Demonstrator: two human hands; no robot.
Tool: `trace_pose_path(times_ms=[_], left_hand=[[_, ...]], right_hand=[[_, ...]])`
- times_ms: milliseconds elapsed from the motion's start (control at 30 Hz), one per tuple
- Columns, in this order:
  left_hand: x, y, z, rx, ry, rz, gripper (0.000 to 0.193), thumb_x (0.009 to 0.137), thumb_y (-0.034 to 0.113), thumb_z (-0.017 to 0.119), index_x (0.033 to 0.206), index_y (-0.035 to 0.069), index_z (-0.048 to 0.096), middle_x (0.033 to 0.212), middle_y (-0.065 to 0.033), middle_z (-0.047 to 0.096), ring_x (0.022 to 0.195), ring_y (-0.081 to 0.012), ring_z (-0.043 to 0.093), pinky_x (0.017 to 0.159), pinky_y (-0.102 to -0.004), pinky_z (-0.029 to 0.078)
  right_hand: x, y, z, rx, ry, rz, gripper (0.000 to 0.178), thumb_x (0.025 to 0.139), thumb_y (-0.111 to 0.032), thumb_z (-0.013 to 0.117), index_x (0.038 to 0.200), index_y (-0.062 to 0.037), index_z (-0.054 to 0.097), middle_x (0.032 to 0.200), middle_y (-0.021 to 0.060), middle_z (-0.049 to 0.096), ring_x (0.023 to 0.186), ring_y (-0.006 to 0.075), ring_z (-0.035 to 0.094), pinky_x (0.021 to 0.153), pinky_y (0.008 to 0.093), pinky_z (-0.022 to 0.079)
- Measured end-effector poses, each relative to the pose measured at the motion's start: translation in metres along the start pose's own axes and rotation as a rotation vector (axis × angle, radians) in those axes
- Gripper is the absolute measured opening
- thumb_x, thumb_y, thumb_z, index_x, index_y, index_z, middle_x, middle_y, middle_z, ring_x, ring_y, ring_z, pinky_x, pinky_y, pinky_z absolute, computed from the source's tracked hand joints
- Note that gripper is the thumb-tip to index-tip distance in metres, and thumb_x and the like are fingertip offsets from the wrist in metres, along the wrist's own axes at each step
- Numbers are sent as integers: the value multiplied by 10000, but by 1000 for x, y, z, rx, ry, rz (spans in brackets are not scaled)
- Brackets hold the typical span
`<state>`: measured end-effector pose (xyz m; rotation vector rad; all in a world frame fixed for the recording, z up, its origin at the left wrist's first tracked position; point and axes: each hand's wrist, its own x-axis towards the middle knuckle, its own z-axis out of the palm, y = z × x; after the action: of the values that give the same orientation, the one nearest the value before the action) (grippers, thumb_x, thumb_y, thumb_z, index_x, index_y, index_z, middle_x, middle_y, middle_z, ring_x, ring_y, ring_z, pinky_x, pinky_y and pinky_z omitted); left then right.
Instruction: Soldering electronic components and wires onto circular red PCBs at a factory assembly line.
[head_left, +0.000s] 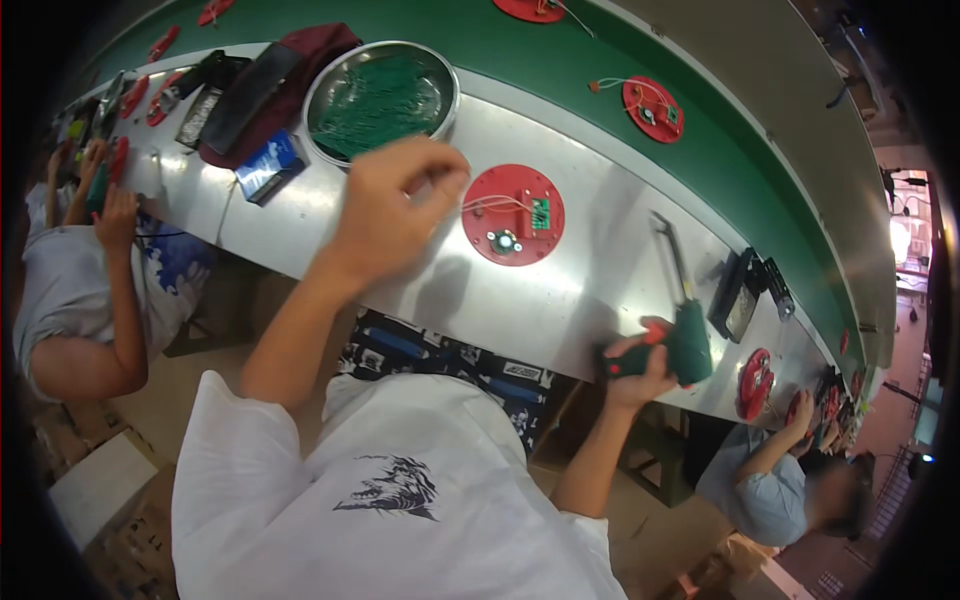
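My left hand [398, 208] hovers just left of a red round plate [503, 248], thumb and fingers curled together. Whether anything small is pinched in them is hidden. The plate lies on the metal bench, carrying a green circuit board [541, 214], a small round part [504, 242] and white wires [492, 202] that run left toward my fingers. To the plate's right, my right hand [645, 370] is wrapped round the grip of a green cordless screwdriver [688, 345] with red trim. Its long thin shaft points away from me, apart from the plate.
Beyond my left hand sits a metal bowl [450, 105] of green pieces. Beside it are a blue box [270, 168] and a dark red bag [318, 45]. A black tray [737, 295] is at right. A green belt [560, 75] carries red plates. Co-workers sit on both sides.
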<state>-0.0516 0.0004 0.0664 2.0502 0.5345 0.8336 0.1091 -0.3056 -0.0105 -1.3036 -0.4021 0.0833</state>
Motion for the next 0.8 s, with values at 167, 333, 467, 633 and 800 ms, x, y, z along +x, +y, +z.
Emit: trace_pose_path(times_ms=[167, 333, 467, 633, 800], left_hand=[[-31, -8, 77, 142, 63, 315, 100, 767, -28, 704, 854, 6, 668, 780, -106, 655, 622, -262, 623, 554, -358, 507], [-35, -27, 107, 298, 124, 289, 95, 759, -6, 702, 842, 22, 664, 774, -95, 647, 648, -266, 639, 556, -356, 522], [-34, -30, 108, 282, 158, 287, 111, 757, -8, 705, 859, 23, 675, 788, -97, 655, 659, -266, 652, 571, -351, 534], [-33, -30, 112, 281, 131, 285, 144, 761, -33, 720, 899, -2, 693, 835, -117, 679, 677, -277, 666, 599, -342, 544], [-34, -33, 112, 286, 123, 276, 145, 766, -23, 719, 908, -4, 696, 845, -112, 681, 679, -270, 666, 600, -340, 543]], right_hand=[[-13, 4, 9, -139, -353, 65, 492, 920, -211, 646, 1303, 73, 522, 1053, 186, 648, 588, 199, 608, 536, 286, 485], [-16, 6, -4, -213, -504, 66, 460, 923, -184, 625, 1285, 84, 532, 1045, 180, 637, 600, 183, 600, 546, 284, 471], [-15, 1, 0, -240, -536, 112, 444, 924, -176, 617, 1270, 92, 540, 1047, 183, 626, 601, 183, 591, 558, 284, 470], [-11, 3, 1, -208, -543, 86, 365, 883, -57, 610, 1215, 93, 586, 1028, 180, 651, 609, 181, 613, 558, 290, 492], [-9, 4, 6, -117, -507, 113, 327, 838, 67, 594, 1163, 88, 623, 1001, 168, 676, 607, 171, 626, 556, 290, 506]])
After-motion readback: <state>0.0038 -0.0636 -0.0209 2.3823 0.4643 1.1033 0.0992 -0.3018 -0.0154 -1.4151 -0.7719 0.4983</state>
